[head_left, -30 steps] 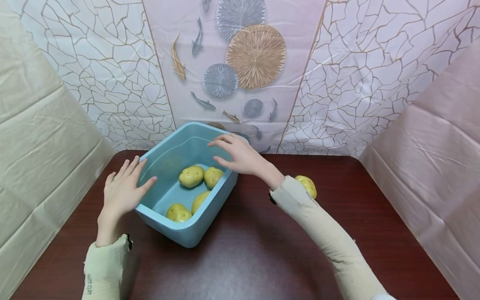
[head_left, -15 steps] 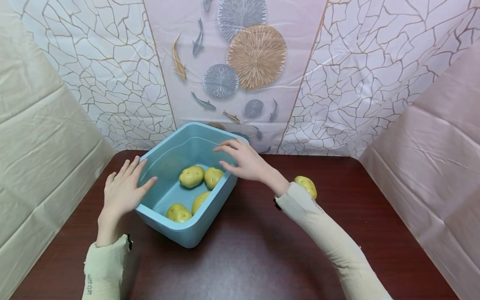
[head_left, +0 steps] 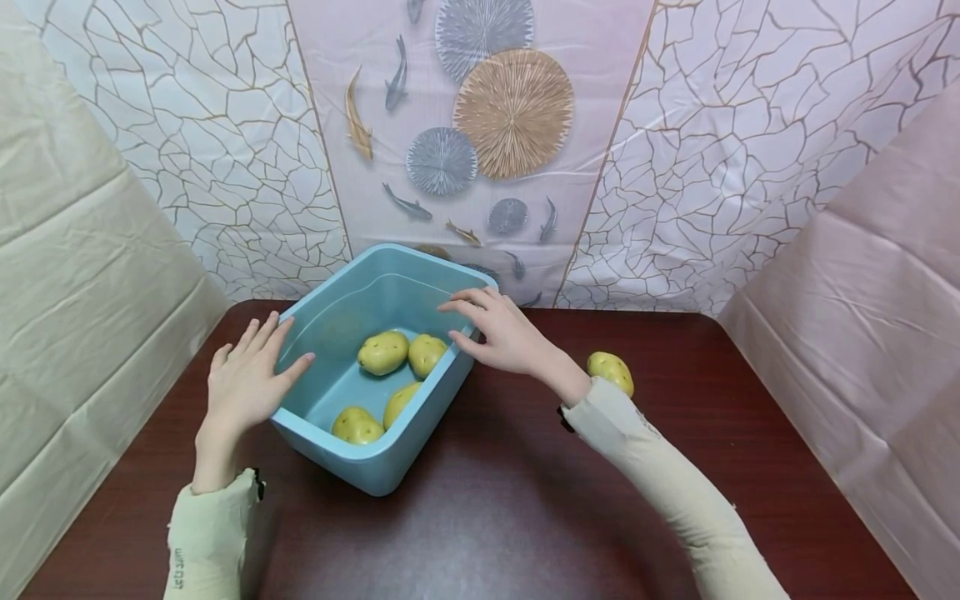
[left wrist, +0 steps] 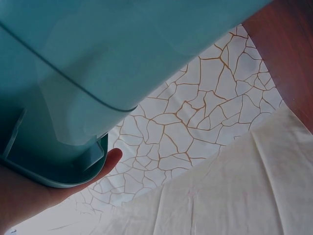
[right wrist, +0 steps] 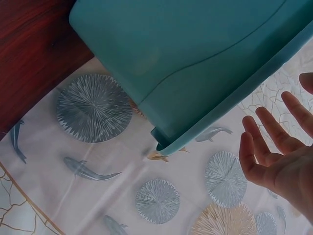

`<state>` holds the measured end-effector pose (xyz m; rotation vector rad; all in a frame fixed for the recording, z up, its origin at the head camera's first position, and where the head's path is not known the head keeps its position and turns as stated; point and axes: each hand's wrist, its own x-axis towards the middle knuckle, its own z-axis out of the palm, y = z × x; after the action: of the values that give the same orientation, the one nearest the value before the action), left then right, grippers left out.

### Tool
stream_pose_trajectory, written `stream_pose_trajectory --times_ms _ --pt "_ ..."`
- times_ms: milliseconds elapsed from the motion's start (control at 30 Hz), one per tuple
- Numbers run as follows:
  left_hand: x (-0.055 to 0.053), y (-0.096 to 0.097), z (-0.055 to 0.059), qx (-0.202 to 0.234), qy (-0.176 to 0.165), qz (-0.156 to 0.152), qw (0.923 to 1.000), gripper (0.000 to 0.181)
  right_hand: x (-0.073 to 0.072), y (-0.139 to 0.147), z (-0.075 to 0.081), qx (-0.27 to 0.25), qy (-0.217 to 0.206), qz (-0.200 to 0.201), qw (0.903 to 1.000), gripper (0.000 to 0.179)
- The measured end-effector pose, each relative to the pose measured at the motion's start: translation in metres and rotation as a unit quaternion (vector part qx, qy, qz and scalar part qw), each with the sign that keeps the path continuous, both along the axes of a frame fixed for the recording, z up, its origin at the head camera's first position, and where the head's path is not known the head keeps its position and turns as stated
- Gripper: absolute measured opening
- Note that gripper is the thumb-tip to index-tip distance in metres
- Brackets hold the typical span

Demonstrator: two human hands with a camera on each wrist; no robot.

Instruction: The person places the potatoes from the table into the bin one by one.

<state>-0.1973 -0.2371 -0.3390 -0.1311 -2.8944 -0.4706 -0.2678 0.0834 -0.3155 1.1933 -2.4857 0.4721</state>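
Note:
A blue plastic bin [head_left: 423, 433] stands on the table, turned at an angle, with several yellow potatoes [head_left: 383, 352] on its floor. My left hand [head_left: 246, 379] rests at the bin's left rim with its fingers spread; in the left wrist view a finger [left wrist: 113, 159] shows just under the rim. Above the right rim hovers my right hand [head_left: 504, 335], fingers loosely bent and holding nothing. The right wrist view shows that hand's palm [right wrist: 293, 176] apart from the bin's edge. Another potato [head_left: 611, 372] lies outside on the table, beyond my right forearm.
The dark red-brown table [head_left: 487, 517] reaches to a patterned cloth [head_left: 675, 167] hung at the back. Plain pale cloth walls [head_left: 97, 292] close off both sides. The bin's far corner stands near the back cloth.
My right hand has drifted right and slightly toward me, from over the bin's inside to its right rim. The left hand, bin and potatoes have stayed put.

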Motion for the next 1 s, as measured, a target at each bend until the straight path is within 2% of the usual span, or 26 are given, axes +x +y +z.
stream_pose_trajectory --times_ms 167,467,1000 --pt "0.0 0.0 0.0 0.0 0.0 0.0 1.0 0.071 0.003 0.006 -0.004 -0.006 -0.002 0.001 1.0 0.032" --pt "0.001 0.0 0.001 0.002 -0.002 0.0 1.0 0.069 0.007 0.016 -0.012 -0.006 0.024 -0.008 0.9996 0.032" --pt "0.001 0.001 0.001 0.003 -0.004 0.004 1.0 0.07 0.018 0.031 -0.024 -0.017 0.012 -0.026 0.9994 0.032"
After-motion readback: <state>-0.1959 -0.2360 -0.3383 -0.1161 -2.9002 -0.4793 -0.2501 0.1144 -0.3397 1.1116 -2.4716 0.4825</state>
